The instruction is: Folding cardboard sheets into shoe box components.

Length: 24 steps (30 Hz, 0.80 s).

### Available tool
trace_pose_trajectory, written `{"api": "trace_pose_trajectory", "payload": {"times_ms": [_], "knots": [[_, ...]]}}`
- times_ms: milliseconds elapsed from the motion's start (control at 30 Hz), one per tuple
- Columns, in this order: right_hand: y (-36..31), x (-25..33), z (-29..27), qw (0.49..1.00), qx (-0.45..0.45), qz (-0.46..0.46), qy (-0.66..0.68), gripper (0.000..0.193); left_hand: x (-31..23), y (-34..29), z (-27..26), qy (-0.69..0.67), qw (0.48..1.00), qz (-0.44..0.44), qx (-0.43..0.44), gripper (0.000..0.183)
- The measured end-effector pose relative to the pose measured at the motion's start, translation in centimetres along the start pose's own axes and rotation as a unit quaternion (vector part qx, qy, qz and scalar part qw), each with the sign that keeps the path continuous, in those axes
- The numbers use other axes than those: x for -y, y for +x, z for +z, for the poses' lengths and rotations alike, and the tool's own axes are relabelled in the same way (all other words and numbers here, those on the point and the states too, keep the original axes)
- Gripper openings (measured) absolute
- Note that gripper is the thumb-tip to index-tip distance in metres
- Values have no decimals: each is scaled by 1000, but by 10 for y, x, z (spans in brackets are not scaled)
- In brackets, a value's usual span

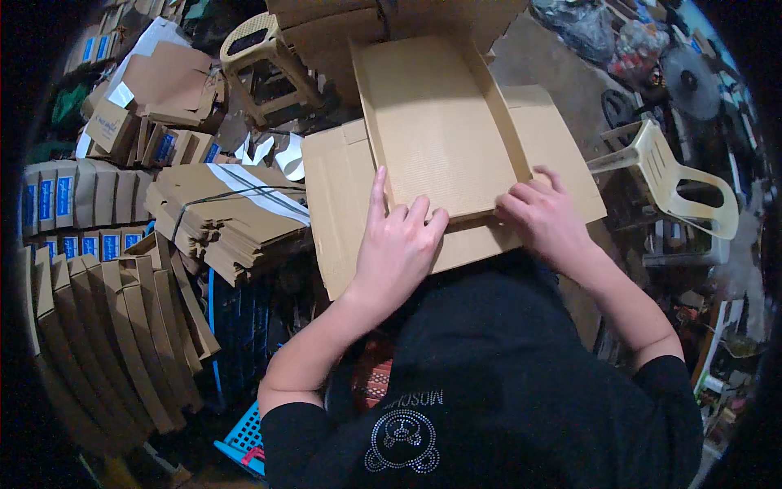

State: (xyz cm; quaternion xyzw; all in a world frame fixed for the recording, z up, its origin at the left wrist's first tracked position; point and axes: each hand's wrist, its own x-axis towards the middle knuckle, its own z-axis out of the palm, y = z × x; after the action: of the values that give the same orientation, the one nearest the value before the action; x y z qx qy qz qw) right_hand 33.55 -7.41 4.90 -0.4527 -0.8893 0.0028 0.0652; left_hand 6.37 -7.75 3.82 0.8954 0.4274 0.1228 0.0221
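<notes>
In front of me a shallow brown cardboard box (444,122) with raised side walls lies on a wider flat sheet of cardboard (338,204). My left hand (401,236) grips its near edge close to the left corner, one finger pointing up along the left wall and the others curled over the edge. At the near right corner, my right hand (538,204) pinches the edge with bent fingers, one finger raised by the right wall. Both thumbs are hidden. The box's far end reaches up to more cardboard (326,28) at the top.
On the left sits a strapped bundle of flat cardboard (236,204), with several upright cardboard pieces (106,342) below it. A plastic stool (265,61) stands at the far left. A cream plastic chair (680,179) and a fan (691,81) are on the right. A blue basket (244,436) is lower left.
</notes>
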Motion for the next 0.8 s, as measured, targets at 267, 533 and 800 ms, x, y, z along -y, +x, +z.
{"api": "trace_pose_trajectory", "payload": {"times_ms": [267, 533, 800], "knots": [[4, -5, 10, 999, -38, 13, -6, 11, 8, 3, 8, -22, 1000, 2, 0, 9], [2, -14, -8, 999, -24, -34, 20, 8, 12, 1, 2, 1, 1000, 31, -2, 11], [5, -21, 1, 998, -9, -58, 35, 25, 25, 7, 6, -59, 996, 49, 53, 13]]}}
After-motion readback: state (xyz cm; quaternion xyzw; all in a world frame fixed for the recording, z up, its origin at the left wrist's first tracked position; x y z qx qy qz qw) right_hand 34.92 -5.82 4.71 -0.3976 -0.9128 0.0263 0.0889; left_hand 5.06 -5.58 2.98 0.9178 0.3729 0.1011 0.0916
